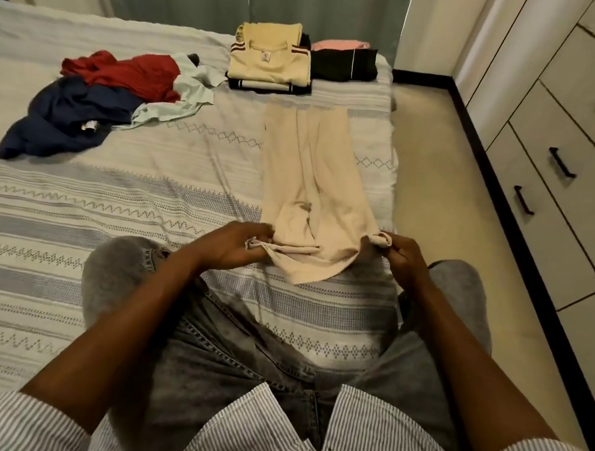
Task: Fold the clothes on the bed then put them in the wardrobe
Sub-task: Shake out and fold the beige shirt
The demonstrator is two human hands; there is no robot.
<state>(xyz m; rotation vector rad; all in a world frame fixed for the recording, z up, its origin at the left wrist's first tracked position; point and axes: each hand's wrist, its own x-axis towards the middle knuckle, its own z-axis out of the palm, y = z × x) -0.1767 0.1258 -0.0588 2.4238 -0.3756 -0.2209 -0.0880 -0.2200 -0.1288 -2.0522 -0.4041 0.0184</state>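
Two bare hands reach forward from rolled striped sleeves, forearms angled inward over the knees. Left hand has its fingers curled, pinching the near left corner of the long beige knit garment. Right hand pinches the near right corner, fingers bent around bunched fabric. This garment lies flat lengthwise on the striped grey-and-white bedspread. Beyond it sit the folded cream shirt stack and, left, the unfolded red, navy and pale-blue pile.
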